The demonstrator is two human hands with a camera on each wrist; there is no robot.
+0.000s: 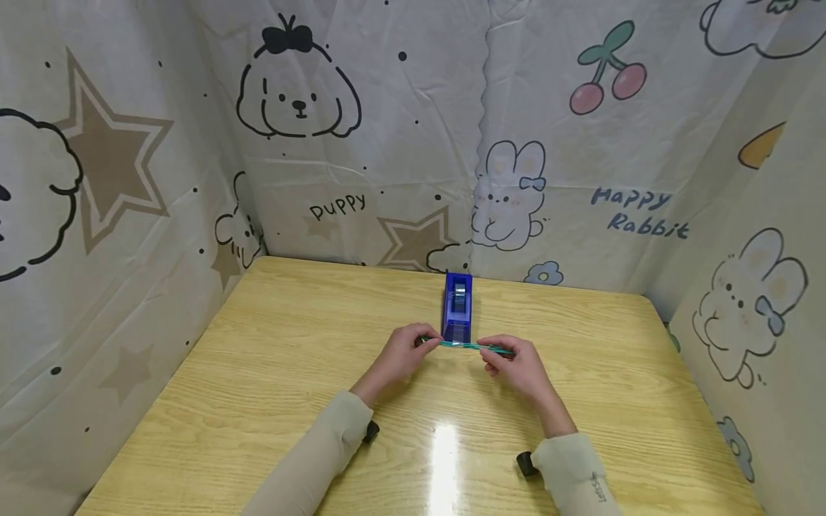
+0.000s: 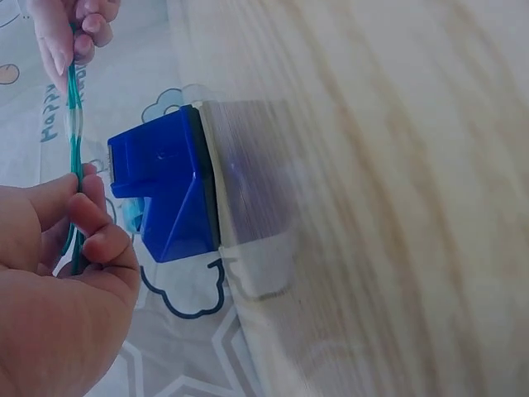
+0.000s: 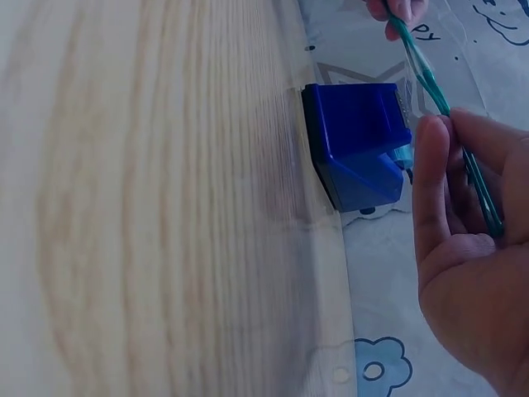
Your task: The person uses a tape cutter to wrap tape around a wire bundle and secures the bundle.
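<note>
A thin green cord-like strand (image 1: 472, 347), doubled along part of its length, stretches level between the two hands. My left hand (image 1: 406, 351) pinches one end between thumb and fingers. My right hand (image 1: 518, 367) pinches the other end, and a short tail runs back into the palm in the right wrist view. Around the strand's middle is a clear, shiny piece of tape (image 2: 73, 124). Just behind the strand stands a blue tape dispenser (image 1: 459, 278) with a roll of clear tape (image 1: 459, 295) in it. Whether the tape piece joins the dispenser is too small to tell.
The light wooden table (image 1: 310, 315) reflects a bright streak near its front. Printed cloth curtains (image 1: 413, 107) enclose the back and both sides. A small black device (image 1: 526, 464) sits at the right cuff, and another (image 1: 371, 432) at the left cuff.
</note>
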